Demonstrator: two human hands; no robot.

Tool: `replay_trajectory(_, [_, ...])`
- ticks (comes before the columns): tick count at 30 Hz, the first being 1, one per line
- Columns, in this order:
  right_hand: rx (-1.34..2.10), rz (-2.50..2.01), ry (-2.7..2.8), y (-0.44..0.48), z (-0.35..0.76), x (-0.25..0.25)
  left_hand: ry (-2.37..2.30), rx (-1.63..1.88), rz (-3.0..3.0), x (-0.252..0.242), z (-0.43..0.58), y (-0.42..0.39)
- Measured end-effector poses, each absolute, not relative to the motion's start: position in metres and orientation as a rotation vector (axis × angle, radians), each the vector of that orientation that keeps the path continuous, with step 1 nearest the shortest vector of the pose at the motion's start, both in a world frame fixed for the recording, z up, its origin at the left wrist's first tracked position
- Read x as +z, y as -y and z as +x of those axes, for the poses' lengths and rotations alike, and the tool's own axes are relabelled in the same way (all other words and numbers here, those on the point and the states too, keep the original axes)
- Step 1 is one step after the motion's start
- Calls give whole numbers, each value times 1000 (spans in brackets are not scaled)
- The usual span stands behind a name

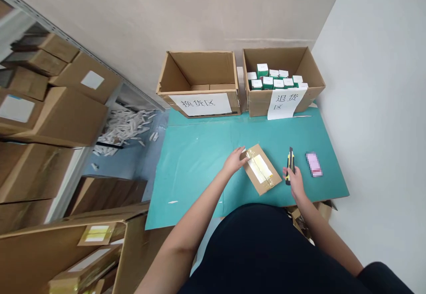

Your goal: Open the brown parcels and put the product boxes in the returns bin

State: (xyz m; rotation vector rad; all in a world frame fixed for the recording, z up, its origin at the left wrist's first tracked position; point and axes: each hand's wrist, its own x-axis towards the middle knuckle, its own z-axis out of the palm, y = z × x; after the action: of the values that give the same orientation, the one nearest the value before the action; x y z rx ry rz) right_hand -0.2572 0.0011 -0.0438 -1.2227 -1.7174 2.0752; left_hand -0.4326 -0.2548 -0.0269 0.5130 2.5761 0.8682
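The left hand [235, 160] is gripping the box [261, 170] by its edge, ideally steadying it flat; the right hand [295, 180] is grasping the knife [290, 160], ideally pointing it away from the left.

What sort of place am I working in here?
Probably a warehouse returns-and-exchanges station: handwritten signs naming both areas are on two open boxes, and stacked cartons stand to the left.

Extends both bare forearms [208, 196] forward, gripping with the left hand [235, 160] and curling the right hand [295, 182] closed.
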Motion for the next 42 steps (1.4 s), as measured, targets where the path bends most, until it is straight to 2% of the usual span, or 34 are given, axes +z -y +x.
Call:
replay_trajectory(5, [2221,-1364,1540,26,-211,-57,-2515,678,647,-36,-433,242])
replay_trajectory(11, [2157,-1186,1703,12,-261,-53,-2611,377,427,-27,-382,269])
replay_trajectory(15, [2283,-1062,1845,-11,-302,-48,-2552,292,328,-26,-342,287])
replay_trajectory(19, [2364,-969,1941,-20,-320,-47,-2722,214,409,-28,-322,286])
replay_trajectory(24, [2235,-1006,2044,-29,-288,-49,-2662,242,881,-34,-331,274])
replay_trajectory(28, [2104,-1091,2198,-37,-242,-52,-2549,263,997,-40,-339,270])
replay_trajectory(33, [2207,-1098,2255,-40,-210,-52,-2529,252,1066,-44,-335,271])
replay_trajectory(42, [2273,-1038,2322,-50,-215,-52,-2546,281,1109,-51,-333,276])
